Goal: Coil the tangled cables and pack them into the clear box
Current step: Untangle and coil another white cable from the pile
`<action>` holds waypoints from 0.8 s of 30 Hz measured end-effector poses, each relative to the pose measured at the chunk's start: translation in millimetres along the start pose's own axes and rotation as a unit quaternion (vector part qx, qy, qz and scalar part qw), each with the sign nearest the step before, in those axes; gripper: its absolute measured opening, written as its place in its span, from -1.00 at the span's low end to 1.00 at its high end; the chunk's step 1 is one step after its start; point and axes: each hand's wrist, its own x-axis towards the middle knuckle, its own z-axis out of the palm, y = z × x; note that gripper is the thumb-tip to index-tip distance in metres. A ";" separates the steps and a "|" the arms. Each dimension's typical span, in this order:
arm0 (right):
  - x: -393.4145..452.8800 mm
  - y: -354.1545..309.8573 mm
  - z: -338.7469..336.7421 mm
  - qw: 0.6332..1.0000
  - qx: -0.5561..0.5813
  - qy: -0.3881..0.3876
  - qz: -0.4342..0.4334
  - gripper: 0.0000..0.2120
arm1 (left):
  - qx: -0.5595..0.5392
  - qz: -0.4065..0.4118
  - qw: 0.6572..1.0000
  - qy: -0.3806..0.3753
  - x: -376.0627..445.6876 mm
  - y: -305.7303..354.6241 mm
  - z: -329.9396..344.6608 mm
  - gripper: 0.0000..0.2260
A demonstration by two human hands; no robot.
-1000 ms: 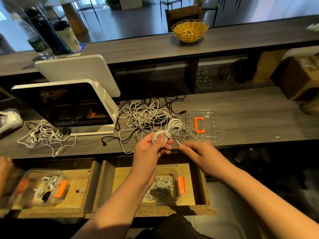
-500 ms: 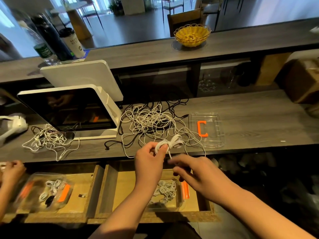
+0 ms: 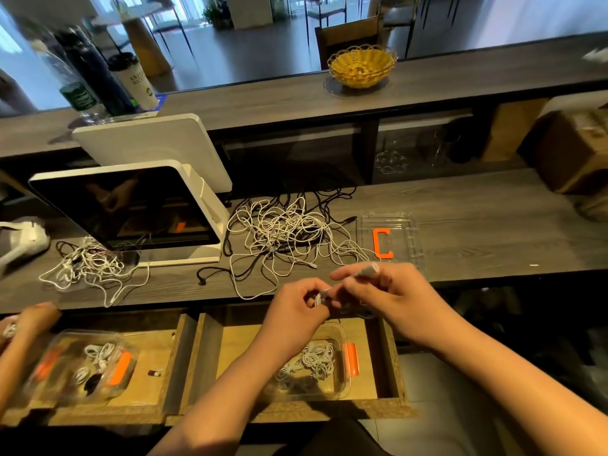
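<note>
Grey wood counter [image 3: 477, 205] carries a tangled cable pile [image 3: 283, 235], with the clear lid [image 3: 390, 238] just right of it. Below, an open drawer [image 3: 385, 363] holds the clear box [image 3: 339, 386], coiled white cables inside. Above the box, left hand [image 3: 292, 314] and right hand [image 3: 391, 301] meet, fingers curled, pinching a small white cable coil [image 3: 324, 296] between them.
</note>
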 end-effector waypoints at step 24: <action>13.3 44.4 -14.0 0.962 0.174 -0.058 0.202 -0.74 | 0.045 0.238 0.970 0.000 -16.4 4.7 18.3 -0.70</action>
